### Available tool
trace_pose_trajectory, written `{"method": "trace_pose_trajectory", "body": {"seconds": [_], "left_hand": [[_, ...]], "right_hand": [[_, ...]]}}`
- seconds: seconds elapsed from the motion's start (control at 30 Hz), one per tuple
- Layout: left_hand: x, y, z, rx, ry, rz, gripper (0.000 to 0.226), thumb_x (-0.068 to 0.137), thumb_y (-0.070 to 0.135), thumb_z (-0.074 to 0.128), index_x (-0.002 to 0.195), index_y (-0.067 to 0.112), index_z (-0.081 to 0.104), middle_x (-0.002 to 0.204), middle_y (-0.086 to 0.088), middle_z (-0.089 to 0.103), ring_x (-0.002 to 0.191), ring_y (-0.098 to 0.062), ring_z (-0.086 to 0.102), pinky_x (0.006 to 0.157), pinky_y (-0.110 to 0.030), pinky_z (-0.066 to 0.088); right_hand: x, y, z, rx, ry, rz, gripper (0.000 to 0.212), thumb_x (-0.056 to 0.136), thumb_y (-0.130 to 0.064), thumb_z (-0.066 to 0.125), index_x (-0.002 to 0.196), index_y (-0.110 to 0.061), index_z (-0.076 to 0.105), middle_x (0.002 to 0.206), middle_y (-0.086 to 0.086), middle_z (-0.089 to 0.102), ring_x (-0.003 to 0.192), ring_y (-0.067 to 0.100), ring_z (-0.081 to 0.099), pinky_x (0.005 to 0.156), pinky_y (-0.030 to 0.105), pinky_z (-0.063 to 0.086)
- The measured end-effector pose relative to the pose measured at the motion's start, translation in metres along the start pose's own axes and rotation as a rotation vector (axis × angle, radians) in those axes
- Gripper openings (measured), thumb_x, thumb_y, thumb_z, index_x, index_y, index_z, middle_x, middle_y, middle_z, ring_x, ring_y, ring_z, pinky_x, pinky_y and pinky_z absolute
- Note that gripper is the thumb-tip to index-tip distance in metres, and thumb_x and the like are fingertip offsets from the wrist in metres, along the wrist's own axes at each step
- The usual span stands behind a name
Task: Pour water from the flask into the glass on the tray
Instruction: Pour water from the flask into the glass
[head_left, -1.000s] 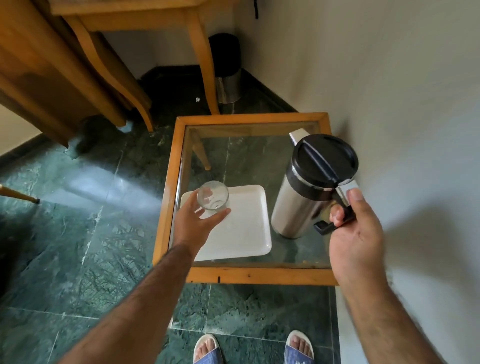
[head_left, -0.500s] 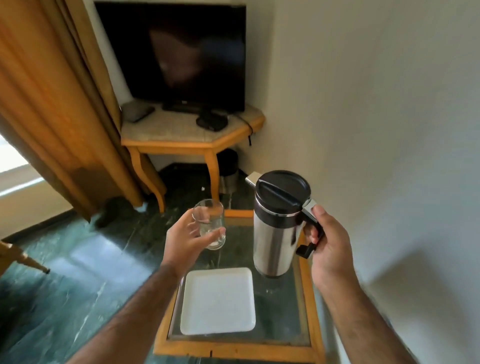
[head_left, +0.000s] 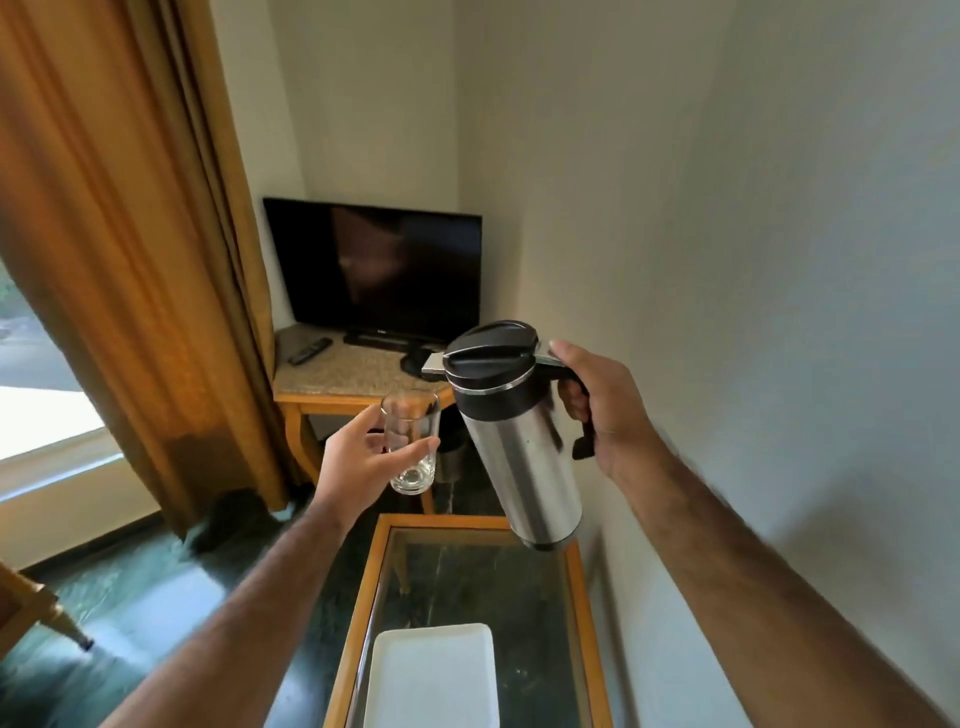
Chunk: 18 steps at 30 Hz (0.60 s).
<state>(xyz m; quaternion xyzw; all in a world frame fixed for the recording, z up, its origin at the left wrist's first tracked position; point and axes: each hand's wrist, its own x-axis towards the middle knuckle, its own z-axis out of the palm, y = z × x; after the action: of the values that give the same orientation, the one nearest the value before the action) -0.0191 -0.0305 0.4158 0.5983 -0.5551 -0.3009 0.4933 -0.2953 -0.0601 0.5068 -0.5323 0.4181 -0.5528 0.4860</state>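
My left hand (head_left: 358, 465) holds a clear drinking glass (head_left: 411, 441) upright in the air, well above the table. My right hand (head_left: 605, 410) grips the black handle of a steel flask (head_left: 524, 447) with a black lid. The flask is tilted slightly, its top leaning left toward the glass, and the two are a small gap apart. No water is visible between them, and the glass looks empty. The white square tray (head_left: 431, 675) lies bare on the glass-topped wooden side table (head_left: 358, 623) below my arms.
A wall runs close along the right. Behind stands a corner table (head_left: 337, 387) with a dark television (head_left: 379, 270) and a remote (head_left: 310, 351). An orange curtain (head_left: 130, 260) hangs at the left. A small bin (head_left: 451, 457) sits under the corner table.
Both hands have lifted the glass and the flask off the table and higher up. My view has swung upward, so the tray now sits at the bottom edge. The flask leans more to the left.
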Motion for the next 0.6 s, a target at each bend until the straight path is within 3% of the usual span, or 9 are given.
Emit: {"method": "trace_pose_trajectory", "body": {"seconds": [0.1,0.33,0.53,0.6], "left_hand": [[-0.001,0.02,-0.014,0.033,0.033,0.033,0.044,0.07,0.044,0.095,0.105,0.043,0.069,0.103,0.011,0.081,0.096,-0.006,0.078,0.087,-0.035,0.062],[-0.013,0.048,-0.029,0.032,0.038,0.047,0.045,0.067,0.045,0.096,0.101,0.045,0.066,0.098,0.028,0.078,0.091,0.009,0.074,0.07,-0.017,0.058],[-0.021,0.055,-0.029,-0.02,0.033,0.066,0.047,0.067,0.045,0.096,0.105,0.041,0.069,0.101,0.022,0.079,0.092,0.001,0.077,0.078,-0.026,0.061],[-0.023,0.058,-0.032,-0.035,0.032,0.066,0.048,0.067,0.044,0.097,0.105,0.042,0.069,0.1,0.016,0.081,0.092,0.0,0.077,0.079,-0.027,0.061]], "right_hand": [[-0.002,-0.028,0.008,-0.052,-0.023,-0.009,0.048,0.083,-0.054,0.071,0.051,-0.027,0.046,0.048,-0.01,0.039,0.047,0.007,0.035,0.048,0.018,0.033],[0.002,-0.082,0.02,-0.18,-0.122,0.009,0.053,0.096,-0.041,0.071,0.055,-0.022,0.044,0.053,-0.004,0.036,0.051,0.013,0.03,0.051,0.025,0.029],[0.006,-0.126,0.037,-0.349,-0.261,0.053,0.043,0.096,-0.036,0.072,0.06,-0.02,0.055,0.059,0.003,0.035,0.052,0.013,0.027,0.05,0.028,0.023],[0.008,-0.139,0.043,-0.375,-0.282,0.052,0.045,0.096,-0.034,0.072,0.053,-0.024,0.062,0.059,0.002,0.034,0.05,0.012,0.026,0.05,0.029,0.021]]}}
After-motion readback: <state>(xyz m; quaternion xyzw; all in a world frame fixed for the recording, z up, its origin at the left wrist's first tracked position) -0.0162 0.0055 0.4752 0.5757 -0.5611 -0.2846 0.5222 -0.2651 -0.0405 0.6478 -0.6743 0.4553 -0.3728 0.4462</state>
